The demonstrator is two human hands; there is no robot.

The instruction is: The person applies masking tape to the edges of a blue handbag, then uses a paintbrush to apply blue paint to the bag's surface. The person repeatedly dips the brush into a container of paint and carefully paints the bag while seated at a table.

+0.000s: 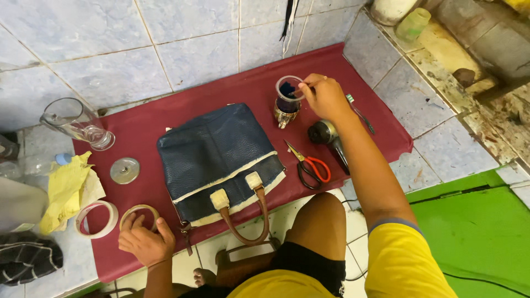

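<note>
Right grip (324,95) over small jar (287,102), left hand (144,240) on tape roll (138,213)
</note>
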